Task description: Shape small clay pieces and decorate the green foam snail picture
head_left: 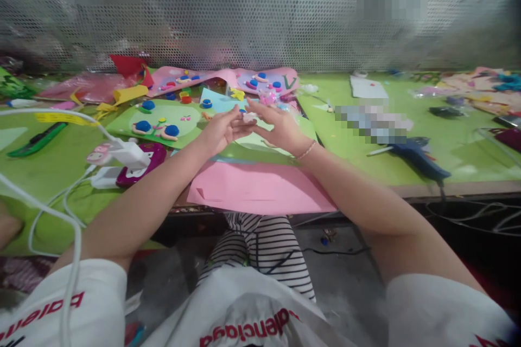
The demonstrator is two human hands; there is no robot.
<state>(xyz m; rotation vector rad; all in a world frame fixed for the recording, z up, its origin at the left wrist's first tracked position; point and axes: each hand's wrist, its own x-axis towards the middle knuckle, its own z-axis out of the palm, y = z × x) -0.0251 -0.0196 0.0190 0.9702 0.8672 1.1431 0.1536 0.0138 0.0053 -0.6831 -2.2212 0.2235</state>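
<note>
My left hand [222,129] and my right hand [277,127] meet over the green table [61,168]. Between their fingertips sits a small pale pink piece [249,117], pinched from both sides. A pink foam sheet [260,188] lies flat under my wrists at the table's front edge. Just beyond my hands are a green foam card with blue snail shapes [163,122], a light blue piece [220,102] and a pink foam panel with blue and red dots [244,80].
A white charger and cable [126,154] lie at the left beside a purple item [142,165]. A green utility knife [36,141] is farther left. A blue glue gun [419,157] rests at the right. A perforated metal screen [260,11] closes the back.
</note>
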